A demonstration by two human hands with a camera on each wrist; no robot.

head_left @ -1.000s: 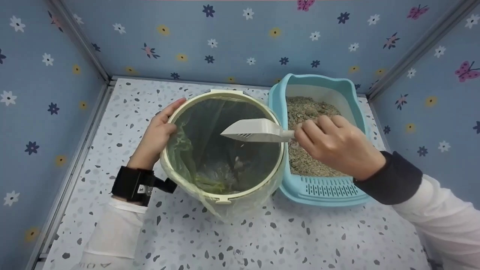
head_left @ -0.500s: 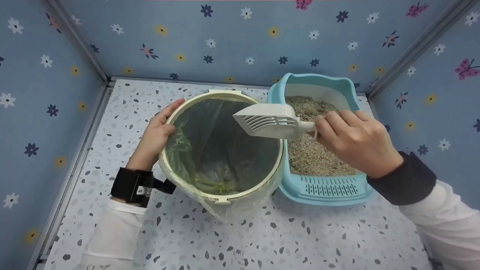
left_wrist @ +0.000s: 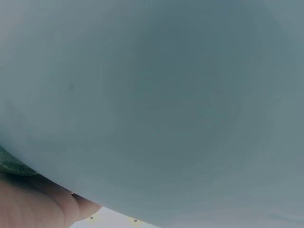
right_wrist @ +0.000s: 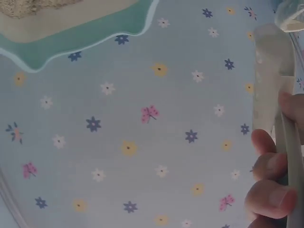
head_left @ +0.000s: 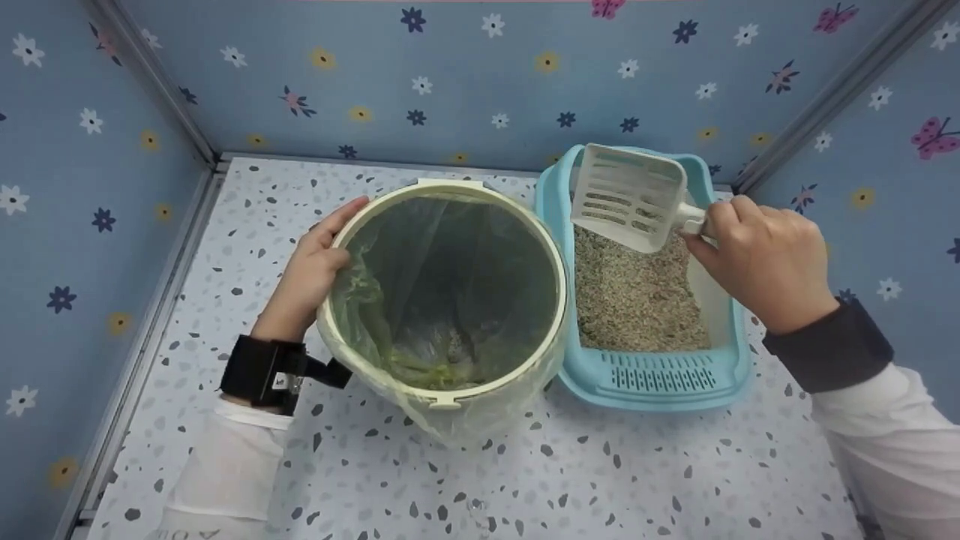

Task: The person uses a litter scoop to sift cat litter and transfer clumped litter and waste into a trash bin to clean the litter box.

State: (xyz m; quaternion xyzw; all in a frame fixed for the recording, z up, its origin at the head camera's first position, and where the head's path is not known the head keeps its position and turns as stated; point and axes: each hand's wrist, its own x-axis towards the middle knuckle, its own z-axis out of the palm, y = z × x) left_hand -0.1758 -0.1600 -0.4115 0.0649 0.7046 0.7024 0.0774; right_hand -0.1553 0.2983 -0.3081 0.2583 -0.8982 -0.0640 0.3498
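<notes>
One scoop (head_left: 639, 182), earlier over the bin (head_left: 445, 401), overhangs the tray (head_left: 660, 398).

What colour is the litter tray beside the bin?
Light blue with a turquoise tint; the litter tray shows best in the head view.

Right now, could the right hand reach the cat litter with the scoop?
Likely yes. The right hand holds the slotted litter scoop over the blue litter tray; nothing visible blocks the way down to the cat litter, and the lined bin stands beside the tray.
</notes>
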